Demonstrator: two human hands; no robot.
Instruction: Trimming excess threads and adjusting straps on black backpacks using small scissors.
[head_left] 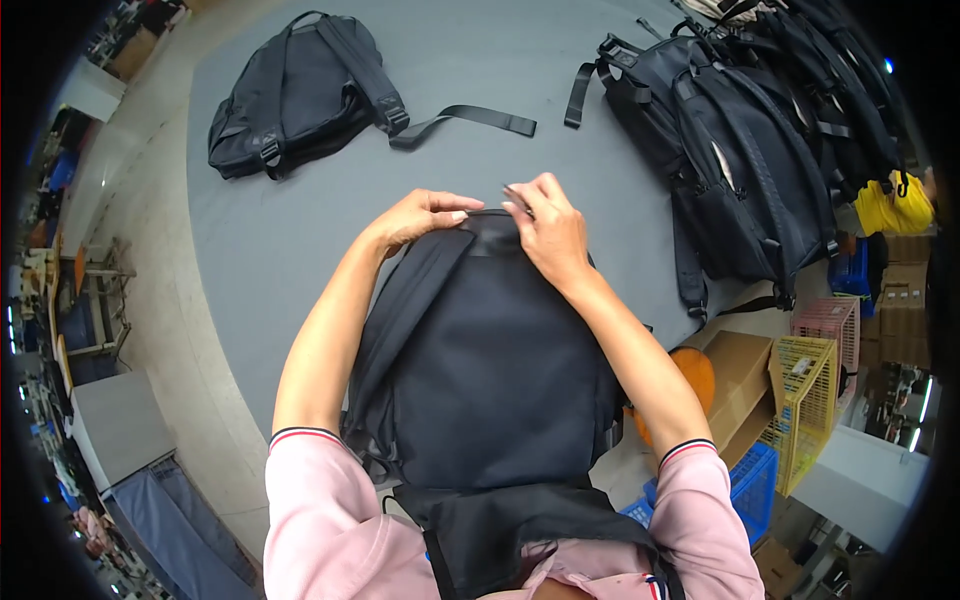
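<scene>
- Backpack lies near on table, long axis near-to-far, top pointing far.
- Left hand grips its top edge; right hand pinches small dark thing.
- Yellow crate stands at right; its contents I cannot tell.

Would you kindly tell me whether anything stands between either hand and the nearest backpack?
Nothing visible does: the left hand is at the top edge of the backpack, the right hand close by it. The loose strap of the upper-left bag lies beyond both, clear of them.
</scene>
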